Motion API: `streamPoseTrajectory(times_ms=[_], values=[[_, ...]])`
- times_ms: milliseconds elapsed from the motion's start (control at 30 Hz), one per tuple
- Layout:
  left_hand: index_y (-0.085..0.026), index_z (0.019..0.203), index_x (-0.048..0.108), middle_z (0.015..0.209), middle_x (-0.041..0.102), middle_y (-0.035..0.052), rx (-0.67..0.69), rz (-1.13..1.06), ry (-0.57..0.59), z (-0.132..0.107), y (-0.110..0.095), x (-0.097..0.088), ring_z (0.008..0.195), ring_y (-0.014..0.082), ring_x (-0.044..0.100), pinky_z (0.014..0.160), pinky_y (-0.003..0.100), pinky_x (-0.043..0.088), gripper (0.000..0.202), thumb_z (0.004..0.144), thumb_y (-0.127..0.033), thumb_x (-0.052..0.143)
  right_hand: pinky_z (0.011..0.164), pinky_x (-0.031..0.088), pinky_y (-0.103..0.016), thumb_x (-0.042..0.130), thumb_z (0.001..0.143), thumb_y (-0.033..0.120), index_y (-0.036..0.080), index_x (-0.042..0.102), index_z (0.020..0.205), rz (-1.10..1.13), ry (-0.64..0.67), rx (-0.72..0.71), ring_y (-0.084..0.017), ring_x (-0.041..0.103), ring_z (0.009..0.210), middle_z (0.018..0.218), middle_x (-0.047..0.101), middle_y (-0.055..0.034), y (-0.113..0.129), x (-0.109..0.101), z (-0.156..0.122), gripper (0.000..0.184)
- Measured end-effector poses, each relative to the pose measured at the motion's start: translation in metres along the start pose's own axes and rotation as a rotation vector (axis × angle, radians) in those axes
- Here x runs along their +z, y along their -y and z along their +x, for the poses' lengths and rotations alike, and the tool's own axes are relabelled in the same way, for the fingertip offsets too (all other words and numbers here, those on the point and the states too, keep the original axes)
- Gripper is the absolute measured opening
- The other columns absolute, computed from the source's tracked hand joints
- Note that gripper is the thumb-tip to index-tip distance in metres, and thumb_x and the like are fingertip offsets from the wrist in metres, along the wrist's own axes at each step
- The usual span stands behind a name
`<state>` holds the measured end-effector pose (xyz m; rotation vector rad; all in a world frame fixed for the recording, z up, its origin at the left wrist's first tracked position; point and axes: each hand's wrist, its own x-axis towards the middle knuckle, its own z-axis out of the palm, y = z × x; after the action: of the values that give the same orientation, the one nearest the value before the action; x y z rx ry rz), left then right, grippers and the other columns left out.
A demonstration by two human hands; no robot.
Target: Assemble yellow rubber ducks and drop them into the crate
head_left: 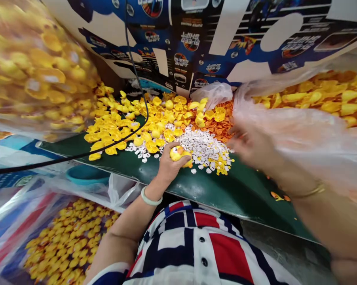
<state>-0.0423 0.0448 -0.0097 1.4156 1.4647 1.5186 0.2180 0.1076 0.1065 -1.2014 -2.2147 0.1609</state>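
A dark green tabletop [240, 194] is bearing yellow plastic shells [113, 128], small white pieces [202, 144] and curved orange pieces [218, 128]. Blue-black printed cardboard [190, 39] is standing behind; a thin black cable [147, 113] is crossing before the shells. The left hand [170, 164] is clasping a yellow plastic duck [176, 153] beside the white pieces; the right hand [246, 142] is showing blurred, grip undeterminable.

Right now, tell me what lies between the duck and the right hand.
In the head view, piled small white pieces lie between the duck and right hand.
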Motion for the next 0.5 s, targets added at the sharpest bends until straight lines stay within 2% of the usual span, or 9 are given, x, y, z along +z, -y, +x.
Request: streamPoseTrajectory(times_ms=[33, 100, 167, 267, 300, 367, 433, 467, 500], values=[[-0.021, 0.117, 0.056, 0.108, 0.065, 0.0083, -0.067, -0.083, 0.012, -0.007, -0.002, -0.001, 0.097, 0.0221, 0.064, 0.088, 0.038, 0.051, 0.055, 0.071, -0.041, 0.08, 0.089, 0.053, -0.049, 0.055, 0.083, 0.07, 0.012, 0.046, 0.145, 0.005, 0.161, -0.099, -0.035, 0.064, 0.112, 0.125, 0.064, -0.0233, 0.017, 0.024, -0.017, 0.085], [-0.022, 0.117, 0.054, 0.104, 0.066, 0.0064, -0.179, -0.238, 0.032, -0.023, -0.004, -0.005, 0.09, 0.0198, 0.065, 0.08, 0.035, 0.054, 0.053, 0.073, -0.042, 0.077, 0.097, 0.052, -0.056, 0.068, 0.076, 0.069, 0.011, 0.039, 0.147, 0.034, 0.322, -0.231, -0.038, 0.058, 0.12, 0.134, 0.058, -0.0239, 0.053, 0.072, -0.044, 0.096], [-0.023, 0.115, 0.053, 0.101, 0.066, 0.0046, -0.26, -0.341, 0.015, -0.042, -0.003, -0.012, 0.083, 0.017, 0.065, 0.073, 0.031, 0.054, 0.049, 0.075, -0.043, 0.075, 0.091, 0.054, -0.052, 0.064, 0.084, 0.062, 0.015, 0.042, 0.142, 0.082, 0.398, -0.22, -0.033, 0.062, 0.112, 0.125, 0.063, -0.0189, 0.085, 0.107, -0.059, 0.078], [-0.024, 0.112, 0.053, 0.096, 0.065, 0.0032, -0.332, -0.362, -0.09, -0.069, 0.004, -0.041, 0.076, 0.015, 0.063, 0.067, 0.028, 0.053, 0.045, 0.075, -0.042, 0.073, 0.081, 0.056, -0.045, 0.06, 0.087, 0.063, 0.017, 0.052, 0.13, 0.171, 0.551, -0.288, -0.03, 0.065, 0.1, 0.112, 0.067, -0.0136, 0.114, 0.128, -0.055, 0.063], [-0.023, 0.111, 0.054, 0.095, 0.065, 0.0033, -0.352, -0.322, -0.141, -0.077, 0.008, -0.058, 0.075, 0.0155, 0.063, 0.067, 0.029, 0.053, 0.046, 0.074, -0.042, 0.073, 0.079, 0.056, -0.044, 0.06, 0.088, 0.063, 0.017, 0.054, 0.127, 0.193, 0.603, -0.342, -0.029, 0.064, 0.099, 0.11, 0.068, -0.012, 0.119, 0.129, -0.048, 0.061], [-0.022, 0.11, 0.054, 0.095, 0.065, 0.0049, -0.397, -0.135, -0.286, -0.095, 0.015, -0.104, 0.075, 0.0176, 0.063, 0.071, 0.033, 0.054, 0.049, 0.071, -0.045, 0.074, 0.079, 0.055, -0.041, 0.057, 0.092, 0.057, 0.018, 0.056, 0.125, 0.195, 0.65, -0.432, -0.027, 0.063, 0.101, 0.11, 0.068, -0.0094, 0.122, 0.132, -0.029, 0.051], [-0.02, 0.111, 0.056, 0.099, 0.064, 0.0069, -0.425, 0.265, -0.523, -0.114, 0.021, -0.162, 0.085, 0.0231, 0.064, 0.081, 0.042, 0.053, 0.055, 0.067, -0.048, 0.075, 0.084, 0.052, -0.039, 0.051, 0.098, 0.048, 0.018, 0.057, 0.124, 0.127, 0.602, -0.435, -0.027, 0.061, 0.106, 0.114, 0.067, -0.0089, 0.12, 0.139, -0.007, 0.04], [-0.019, 0.111, 0.058, 0.107, 0.062, 0.0084, -0.429, 0.527, -0.63, -0.125, 0.024, -0.191, 0.097, 0.0274, 0.062, 0.091, 0.047, 0.049, 0.057, 0.067, -0.05, 0.074, 0.087, 0.051, -0.039, 0.05, 0.099, 0.046, 0.018, 0.058, 0.123, 0.078, 0.558, -0.413, -0.027, 0.059, 0.108, 0.116, 0.066, -0.0097, 0.118, 0.145, 0.003, 0.037], [-0.019, 0.112, 0.058, 0.113, 0.06, 0.01, -0.454, 0.751, -0.686, -0.135, 0.025, -0.22, 0.108, 0.0326, 0.058, 0.099, 0.052, 0.043, 0.06, 0.065, -0.052, 0.074, 0.088, 0.05, -0.04, 0.05, 0.099, 0.045, 0.017, 0.058, 0.123, 0.033, 0.512, -0.383, -0.028, 0.058, 0.109, 0.117, 0.065, -0.0106, 0.117, 0.152, 0.014, 0.038]])
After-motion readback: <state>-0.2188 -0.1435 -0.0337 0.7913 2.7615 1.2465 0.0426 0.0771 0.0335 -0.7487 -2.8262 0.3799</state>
